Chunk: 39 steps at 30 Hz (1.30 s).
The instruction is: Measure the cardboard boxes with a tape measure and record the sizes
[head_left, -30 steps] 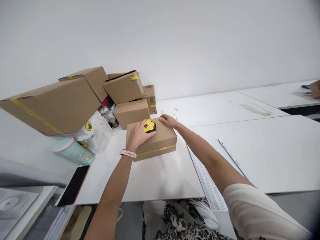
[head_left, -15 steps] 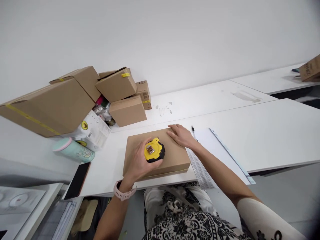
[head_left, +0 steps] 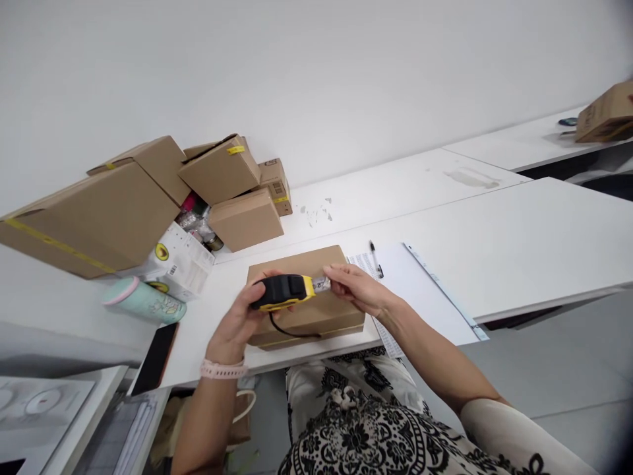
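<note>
- A yellow and black tape measure was held just above a flat cardboard box, which lay near the front edge of the white table.
- Its case was gripped by the left hand, with the fingers curled closed round it; a pink wristband was worn on that wrist.
- The end of the tape blade was pinched between the thumb and fingertips of the right hand, with only a short length drawn out of the case.
- A black cord was seen hanging from the case in a loop over the box's front face.
- Just right of the box, a printed sheet was laid on the table, with a pen resting on it.
- To the left, a pile of cardboard boxes was stacked by the wall, with a white carton and a mint-green bottle on its side beside it.
- A dark phone was laid at the table's near left edge.
</note>
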Each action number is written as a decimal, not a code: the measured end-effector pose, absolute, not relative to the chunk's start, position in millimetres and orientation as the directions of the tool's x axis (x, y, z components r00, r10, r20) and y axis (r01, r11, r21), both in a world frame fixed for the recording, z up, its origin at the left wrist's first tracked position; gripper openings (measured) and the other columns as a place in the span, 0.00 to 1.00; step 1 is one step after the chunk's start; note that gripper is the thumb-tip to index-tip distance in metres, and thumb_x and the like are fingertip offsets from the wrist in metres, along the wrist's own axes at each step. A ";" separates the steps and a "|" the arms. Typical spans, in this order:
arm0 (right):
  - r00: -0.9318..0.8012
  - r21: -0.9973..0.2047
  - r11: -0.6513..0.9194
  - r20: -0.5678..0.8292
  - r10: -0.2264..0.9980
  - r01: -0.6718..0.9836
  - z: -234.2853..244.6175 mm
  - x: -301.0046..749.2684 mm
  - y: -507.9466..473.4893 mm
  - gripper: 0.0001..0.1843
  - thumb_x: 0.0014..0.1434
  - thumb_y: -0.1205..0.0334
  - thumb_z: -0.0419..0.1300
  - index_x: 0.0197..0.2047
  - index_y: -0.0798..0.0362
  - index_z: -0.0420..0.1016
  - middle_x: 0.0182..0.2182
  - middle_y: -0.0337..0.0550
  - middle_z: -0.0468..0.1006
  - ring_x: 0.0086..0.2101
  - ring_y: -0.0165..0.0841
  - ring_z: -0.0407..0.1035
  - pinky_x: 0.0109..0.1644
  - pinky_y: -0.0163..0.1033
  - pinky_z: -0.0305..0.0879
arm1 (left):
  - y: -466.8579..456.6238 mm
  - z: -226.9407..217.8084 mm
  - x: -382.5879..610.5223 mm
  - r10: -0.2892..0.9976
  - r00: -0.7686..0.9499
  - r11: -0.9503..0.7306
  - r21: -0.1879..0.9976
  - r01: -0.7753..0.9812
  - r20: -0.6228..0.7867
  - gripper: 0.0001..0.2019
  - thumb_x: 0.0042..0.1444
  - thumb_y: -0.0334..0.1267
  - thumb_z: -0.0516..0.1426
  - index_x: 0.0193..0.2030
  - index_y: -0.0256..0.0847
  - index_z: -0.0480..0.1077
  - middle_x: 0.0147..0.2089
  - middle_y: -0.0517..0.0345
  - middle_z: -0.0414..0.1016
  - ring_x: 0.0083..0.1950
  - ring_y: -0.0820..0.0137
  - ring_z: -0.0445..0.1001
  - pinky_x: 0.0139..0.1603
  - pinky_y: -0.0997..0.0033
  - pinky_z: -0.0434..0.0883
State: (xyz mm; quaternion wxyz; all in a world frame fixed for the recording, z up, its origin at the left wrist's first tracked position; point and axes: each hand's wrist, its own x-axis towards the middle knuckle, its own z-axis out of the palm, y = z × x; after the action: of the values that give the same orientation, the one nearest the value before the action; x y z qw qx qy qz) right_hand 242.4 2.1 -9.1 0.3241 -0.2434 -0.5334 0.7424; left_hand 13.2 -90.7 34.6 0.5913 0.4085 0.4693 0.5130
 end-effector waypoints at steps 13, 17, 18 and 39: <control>-0.427 -0.978 -0.136 -0.055 0.903 -0.161 -78.8 278.9 28.1 0.30 0.54 0.32 0.62 0.24 0.50 0.59 0.22 0.33 0.57 0.24 0.28 0.47 0.29 0.38 0.43 | -102.8 17.1 -125.0 0.860 -0.467 0.171 0.978 -0.121 -0.208 0.25 0.38 0.46 0.68 0.43 0.36 0.75 0.30 0.51 0.82 0.24 0.61 0.78 0.18 0.72 0.68; -0.438 -0.993 -0.048 0.005 0.899 -0.111 -86.7 268.8 28.6 0.28 0.58 0.35 0.60 0.24 0.50 0.59 0.22 0.32 0.56 0.25 0.29 0.48 0.31 0.38 0.46 | -113.9 10.3 -133.3 0.853 -0.471 0.187 0.975 -0.122 -0.223 0.26 0.37 0.48 0.69 0.44 0.38 0.76 0.32 0.52 0.83 0.25 0.59 0.79 0.18 0.70 0.69; -0.437 -0.993 -0.046 0.005 0.900 -0.106 -88.9 267.4 30.1 0.28 0.59 0.36 0.60 0.24 0.50 0.59 0.22 0.32 0.56 0.25 0.29 0.49 0.31 0.37 0.46 | -115.7 10.0 -133.7 0.853 -0.472 0.191 0.974 -0.118 -0.224 0.26 0.37 0.48 0.69 0.44 0.38 0.76 0.32 0.52 0.83 0.25 0.59 0.79 0.18 0.70 0.69; -0.571 -0.949 0.314 0.263 0.778 -0.010 -77.7 258.2 41.2 0.13 0.64 0.46 0.60 0.48 0.35 0.81 0.70 0.32 0.61 0.70 0.44 0.51 0.73 0.58 0.49 | -124.5 8.6 -162.5 0.878 -0.427 0.199 0.976 -0.087 -0.217 0.27 0.44 0.49 0.67 0.49 0.35 0.76 0.33 0.49 0.82 0.25 0.64 0.77 0.17 0.75 0.68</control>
State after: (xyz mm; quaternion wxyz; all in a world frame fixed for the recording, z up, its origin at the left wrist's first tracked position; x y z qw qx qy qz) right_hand 258.2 41.2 -77.7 0.3779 -0.2677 -0.7172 0.5207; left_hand -162.5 -124.5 8.6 0.4366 0.3093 0.6394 0.5521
